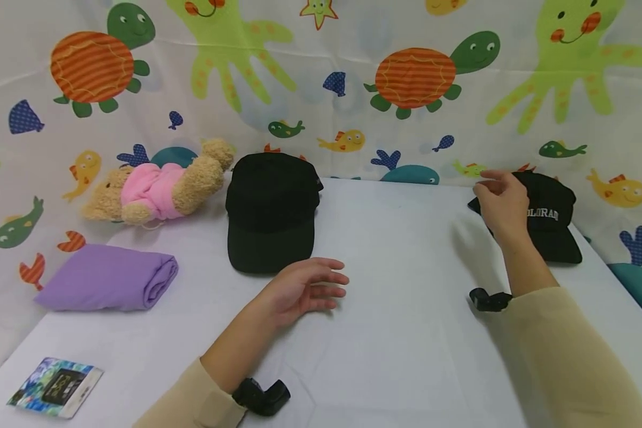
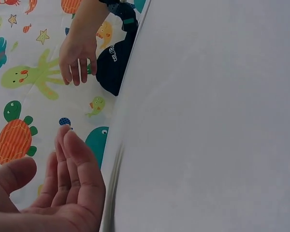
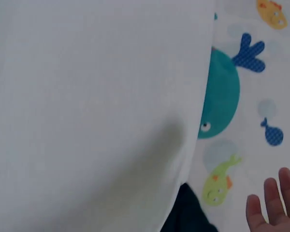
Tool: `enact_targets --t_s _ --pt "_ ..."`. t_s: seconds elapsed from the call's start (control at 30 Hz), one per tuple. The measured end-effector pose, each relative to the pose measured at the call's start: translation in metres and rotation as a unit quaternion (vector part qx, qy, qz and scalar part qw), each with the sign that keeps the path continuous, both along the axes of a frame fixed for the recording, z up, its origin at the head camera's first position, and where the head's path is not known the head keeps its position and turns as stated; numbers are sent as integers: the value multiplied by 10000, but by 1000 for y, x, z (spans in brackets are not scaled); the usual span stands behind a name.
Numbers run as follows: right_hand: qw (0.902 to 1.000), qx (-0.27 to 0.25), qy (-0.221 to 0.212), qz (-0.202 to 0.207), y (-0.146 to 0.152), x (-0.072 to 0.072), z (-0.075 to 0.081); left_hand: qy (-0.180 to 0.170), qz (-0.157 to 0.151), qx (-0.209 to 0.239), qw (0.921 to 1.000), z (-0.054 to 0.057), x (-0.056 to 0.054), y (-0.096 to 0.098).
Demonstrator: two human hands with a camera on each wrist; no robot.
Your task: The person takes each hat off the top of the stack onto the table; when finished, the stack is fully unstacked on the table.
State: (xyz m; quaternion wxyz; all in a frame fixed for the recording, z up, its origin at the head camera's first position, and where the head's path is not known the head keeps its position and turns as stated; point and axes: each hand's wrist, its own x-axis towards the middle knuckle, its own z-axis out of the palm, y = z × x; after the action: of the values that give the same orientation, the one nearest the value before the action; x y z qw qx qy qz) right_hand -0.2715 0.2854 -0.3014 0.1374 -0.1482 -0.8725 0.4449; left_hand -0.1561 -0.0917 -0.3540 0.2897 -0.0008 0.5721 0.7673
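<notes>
A black cap (image 1: pixel 551 205) with white lettering, partly readable as "COLORAD", sits at the table's far right. My right hand (image 1: pixel 503 205) hovers beside and partly in front of it, fingers extended and holding nothing. The right wrist view shows those fingertips (image 3: pixel 275 200) apart from a dark corner of the cap (image 3: pixel 187 212). Another black cap (image 1: pixel 271 211), with no lettering on its front, stands left of centre, brim toward me. My left hand (image 1: pixel 305 291) is just below that brim, palm turned inward, fingers loosely bent around nothing. Whether it touches the brim, I cannot tell.
A teddy bear (image 1: pixel 155 190) in pink clothing lies on its side at the back left. Before it is a folded purple cloth (image 1: pixel 109 278). A colourful flat packet (image 1: pixel 56 387) lies near left. A sea-animal curtain (image 1: pixel 299 71) hangs behind the white table (image 1: pixel 396 345).
</notes>
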Motion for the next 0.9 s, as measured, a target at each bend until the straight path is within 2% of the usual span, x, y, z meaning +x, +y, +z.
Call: enact_targets --t_s 0.1,0.33,0.5,0.63,0.9 --pt "9994 -97 -106 327 -11 3 2 20 116 -36 9999 2 0 -5" --pt "9947 -303 -37 978 -37 5 2 78 389 -2 9992 10 -2 -18" --pt "9922 -604 32 1089 -52 5 1 217 460 34 9987 15 -4 -28" --pt "9894 -872 33 1163 -65 3 0 387 577 257 9973 19 -6 -42" --pt "9807 -1235 54 1516 -89 2 -3 504 830 448 9943 18 -6 -62"
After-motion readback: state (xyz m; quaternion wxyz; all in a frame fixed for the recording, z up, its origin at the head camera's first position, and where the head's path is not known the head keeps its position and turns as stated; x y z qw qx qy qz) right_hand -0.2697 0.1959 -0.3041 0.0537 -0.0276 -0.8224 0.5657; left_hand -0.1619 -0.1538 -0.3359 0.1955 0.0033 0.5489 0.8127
